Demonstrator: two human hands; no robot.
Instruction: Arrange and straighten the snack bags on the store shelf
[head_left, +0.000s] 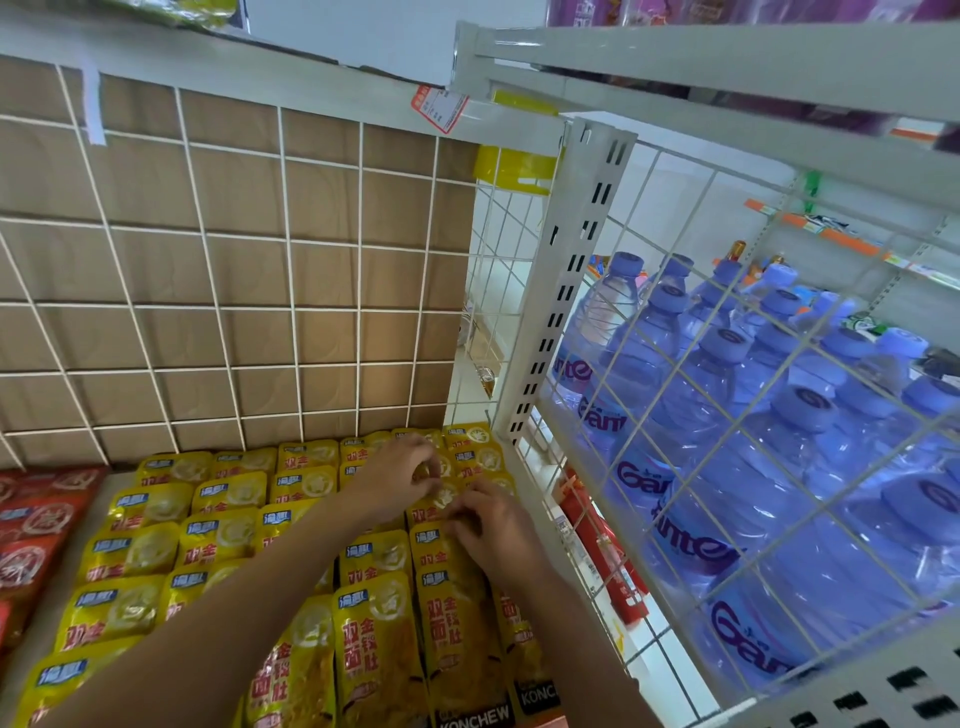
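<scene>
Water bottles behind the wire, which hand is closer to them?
Right. The right hand pinches yellow snack bags just left of the water bottles; the left hand is farther left and back.

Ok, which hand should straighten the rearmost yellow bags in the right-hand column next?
Left, probably. The left hand reaches further back, its fingers on the yellow bags just in front of the rearmost ones. The right hand sits nearer, on a closer bag, and would have to reach past the left.

Open from front above yellow bags; wire grid blocks back, perforated upright blocks right.
</scene>
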